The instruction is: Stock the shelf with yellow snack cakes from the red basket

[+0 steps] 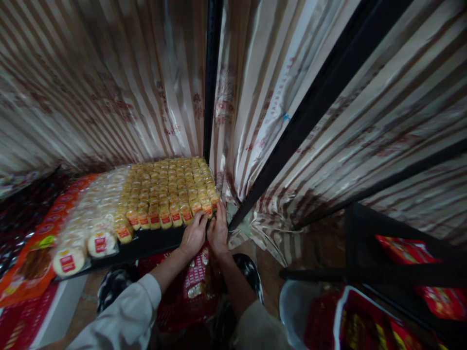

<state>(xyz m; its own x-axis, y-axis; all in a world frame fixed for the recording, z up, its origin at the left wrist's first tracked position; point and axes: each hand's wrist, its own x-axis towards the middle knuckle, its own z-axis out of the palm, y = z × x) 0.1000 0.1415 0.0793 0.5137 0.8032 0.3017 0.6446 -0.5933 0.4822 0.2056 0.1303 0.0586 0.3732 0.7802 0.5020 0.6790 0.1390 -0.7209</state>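
Observation:
Rows of small yellow wrapped cakes with red labels stand packed on a dark shelf. At the front right corner of these rows, my left hand has its fingers closed against an end cake. Close beside it, my right hand is curled on the outermost cakes at the right edge. The fingers partly hide what they press on. To the left lie columns of white round wrapped cakes with red labels.
An orange packet lies farther left. A red bag of packets is below my hands. Black shelf posts and a striped curtain stand behind. At right are a pale tub and another shelf with red packets.

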